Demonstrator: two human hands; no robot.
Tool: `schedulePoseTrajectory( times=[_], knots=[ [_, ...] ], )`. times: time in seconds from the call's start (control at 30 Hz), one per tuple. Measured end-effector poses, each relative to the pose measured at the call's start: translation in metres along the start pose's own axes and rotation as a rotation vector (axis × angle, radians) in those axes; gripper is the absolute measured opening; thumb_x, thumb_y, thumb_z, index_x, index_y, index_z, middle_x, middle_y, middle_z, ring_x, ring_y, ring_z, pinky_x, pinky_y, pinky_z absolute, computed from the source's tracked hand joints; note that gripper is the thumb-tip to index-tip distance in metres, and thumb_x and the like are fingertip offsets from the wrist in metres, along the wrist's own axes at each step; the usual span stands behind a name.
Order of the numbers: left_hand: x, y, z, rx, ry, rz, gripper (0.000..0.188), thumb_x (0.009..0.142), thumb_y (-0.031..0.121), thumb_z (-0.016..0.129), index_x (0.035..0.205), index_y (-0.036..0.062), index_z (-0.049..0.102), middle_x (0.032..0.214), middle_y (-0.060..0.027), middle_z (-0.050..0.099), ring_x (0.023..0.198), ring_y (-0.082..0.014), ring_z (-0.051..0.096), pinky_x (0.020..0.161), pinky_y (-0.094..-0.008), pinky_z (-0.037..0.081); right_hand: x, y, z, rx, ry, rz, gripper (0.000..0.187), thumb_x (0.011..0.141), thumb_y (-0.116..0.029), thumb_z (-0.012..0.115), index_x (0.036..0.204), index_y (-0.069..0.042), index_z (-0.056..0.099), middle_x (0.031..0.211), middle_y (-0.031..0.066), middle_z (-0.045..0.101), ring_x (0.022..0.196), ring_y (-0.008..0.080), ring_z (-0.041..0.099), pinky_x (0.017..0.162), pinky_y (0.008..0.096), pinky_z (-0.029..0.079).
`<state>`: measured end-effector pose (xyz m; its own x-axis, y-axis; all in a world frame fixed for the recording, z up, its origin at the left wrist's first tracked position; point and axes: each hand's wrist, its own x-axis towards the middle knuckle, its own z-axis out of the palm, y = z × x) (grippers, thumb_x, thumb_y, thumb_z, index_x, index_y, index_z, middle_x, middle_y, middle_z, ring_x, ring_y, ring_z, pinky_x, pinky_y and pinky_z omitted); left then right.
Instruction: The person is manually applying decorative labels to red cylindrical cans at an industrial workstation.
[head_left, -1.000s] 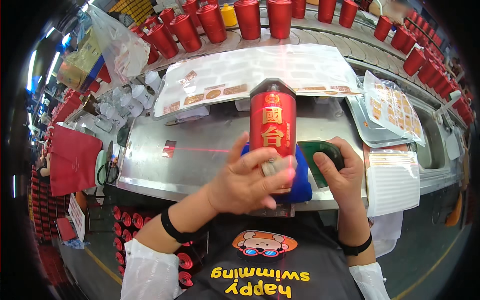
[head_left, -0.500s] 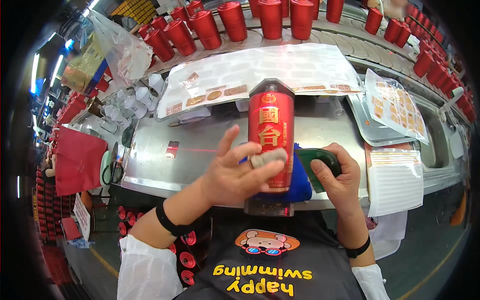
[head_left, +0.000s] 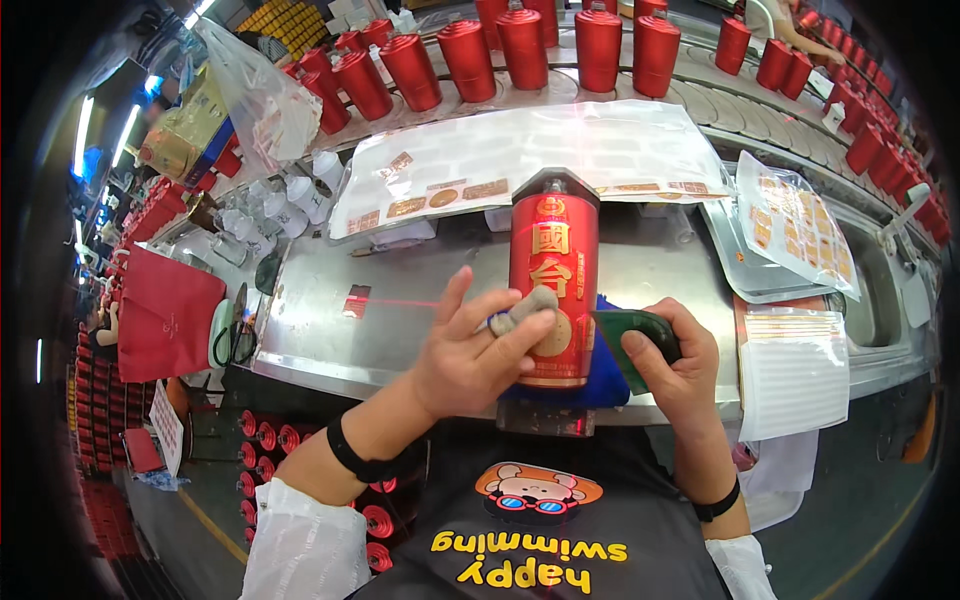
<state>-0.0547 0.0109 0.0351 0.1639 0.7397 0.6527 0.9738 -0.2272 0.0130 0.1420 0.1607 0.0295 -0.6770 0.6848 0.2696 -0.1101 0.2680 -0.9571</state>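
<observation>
A red bottle with gold lettering lies lengthwise in front of me, its dark angular end pointing away. A round gold sticker shows on its lower part, close to the fingers of my left hand. That hand is open, fingers apart; one finger wears a greyish finger cot and reaches over the bottle. Whether it touches the surface I cannot tell. My right hand grips a dark green flat scraper beside the bottle. Under the bottle lies a blue cloth.
A sheet of gold stickers lies behind the bottle on the metal table. More sticker sheets rest at right, near a sink. Scissors and a red bag are left. Red bottles line the conveyor.
The view has shifted slightly. My left fingers have drawn back a little on the bottle, and the round gold sticker now shows. My right hand keeps hold of the scraper.
</observation>
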Motion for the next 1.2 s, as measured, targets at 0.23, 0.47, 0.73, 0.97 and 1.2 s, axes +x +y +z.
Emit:
schedulePoseTrajectory(
  times=[0.23, 0.47, 0.73, 0.97, 1.2],
  knots=[
    [-0.03, 0.021, -0.015, -0.014, -0.093, -0.007, 0.032, 0.091, 0.025, 0.054, 0.114, 0.0069, 0.065, 0.103, -0.0072, 0.068, 0.117, -0.0238, 0.05, 0.114, -0.0511, 0.015, -0.001, -0.005, 0.006, 0.066, 0.006, 0.019, 0.015, 0.085, -0.011, 0.068, 0.091, 0.0, 0.06, 0.074, 0.0003, 0.06, 0.066, 0.0051, 0.052, 0.059, 0.0207, 0.042],
    [-0.003, 0.011, -0.008, -0.061, -0.063, 0.119, 0.038, 0.081, 0.024, 0.064, 0.117, 0.0109, 0.062, 0.104, -0.0041, 0.067, 0.114, -0.0228, 0.053, 0.112, -0.0501, 0.02, 0.002, 0.0, 0.009, 0.174, 0.035, 0.078, 0.017, 0.086, -0.013, 0.067, 0.094, 0.001, 0.059, 0.075, 0.0003, 0.061, 0.068, 0.0051, 0.053, 0.062, 0.0208, 0.044],
    [0.024, 0.02, -0.001, -0.897, 0.095, -0.384, 0.08, 0.09, 0.056, 0.048, 0.144, 0.0012, 0.024, 0.144, -0.0164, 0.035, 0.134, -0.0281, 0.031, 0.114, -0.0435, 0.015, 0.012, -0.009, -0.001, -0.037, 0.061, -0.258, 0.017, 0.088, 0.003, 0.054, 0.103, 0.0, 0.062, 0.121, 0.0181, 0.057, 0.102, 0.0189, 0.059, 0.087, 0.0287, 0.046],
    [0.048, 0.045, -0.021, -1.531, 0.216, -0.611, 0.108, 0.078, 0.076, 0.044, 0.15, 0.009, -0.002, 0.154, -0.0141, 0.014, 0.14, -0.0245, 0.022, 0.112, -0.0371, 0.021, 0.032, -0.061, 0.031, -0.466, -0.062, -0.611, 0.022, 0.069, 0.004, 0.067, 0.089, -0.002, 0.061, 0.124, 0.0205, 0.05, 0.111, 0.0388, 0.048, 0.092, 0.0435, 0.042],
    [0.04, 0.054, -0.018, -1.46, 0.111, -0.566, 0.108, 0.081, 0.072, 0.048, 0.15, 0.0111, -0.008, 0.156, -0.0128, 0.01, 0.14, -0.0235, 0.021, 0.108, -0.0376, 0.025, 0.03, -0.05, 0.043, -0.46, 0.003, -0.668, 0.023, 0.064, 0.002, 0.071, 0.083, -0.002, 0.058, 0.119, 0.018, 0.047, 0.108, 0.0424, 0.045, 0.088, 0.0494, 0.042]
  ],
)
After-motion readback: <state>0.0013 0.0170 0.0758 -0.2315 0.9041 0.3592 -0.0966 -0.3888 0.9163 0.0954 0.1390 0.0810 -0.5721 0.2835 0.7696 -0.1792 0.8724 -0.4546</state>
